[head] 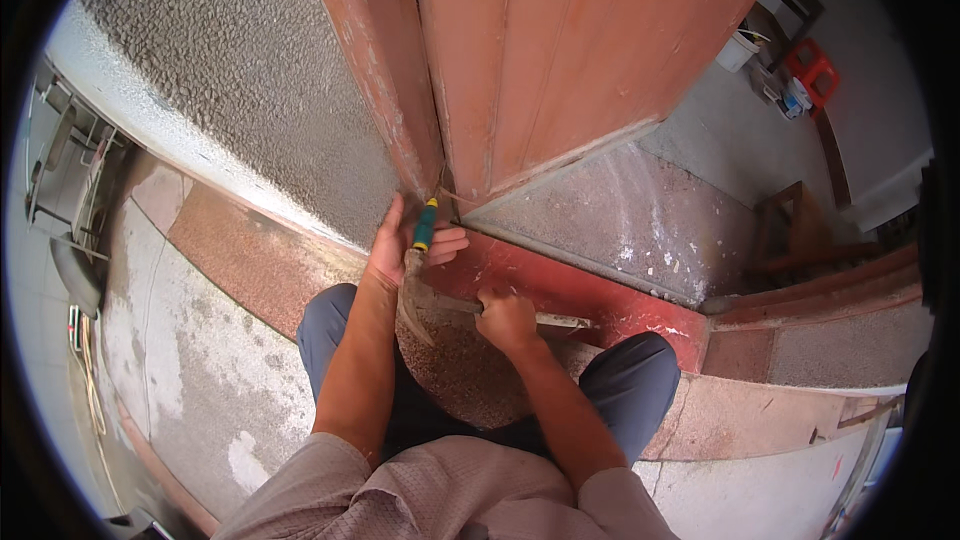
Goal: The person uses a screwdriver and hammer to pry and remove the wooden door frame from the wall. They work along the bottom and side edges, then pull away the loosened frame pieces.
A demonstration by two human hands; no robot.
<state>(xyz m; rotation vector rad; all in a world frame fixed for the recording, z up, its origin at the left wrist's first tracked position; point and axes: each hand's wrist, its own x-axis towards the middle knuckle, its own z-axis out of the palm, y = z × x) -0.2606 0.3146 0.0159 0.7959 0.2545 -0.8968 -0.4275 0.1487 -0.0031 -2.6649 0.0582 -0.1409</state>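
A screwdriver or chisel with a green and yellow handle [425,225] stands in front of the palm of my left hand [409,244]; its tip points at the foot of the red door frame [409,150], by the joint with the red wooden door [555,75]. The fingers and thumb of this hand are spread, not wrapped round the handle. My right hand [510,320] is closed round the handle of a claw hammer [416,300]. The hammer's head is at the butt of the green and yellow handle, with its curved claw towards me.
A red-painted sill [555,277] runs below the door. Pebble-textured wall [247,75] rises on the left. Beyond the door are a red plastic stool [814,75], a white bucket [737,51] and a wooden piece of furniture [795,229]. Metal-framed items [75,165] stand at far left.
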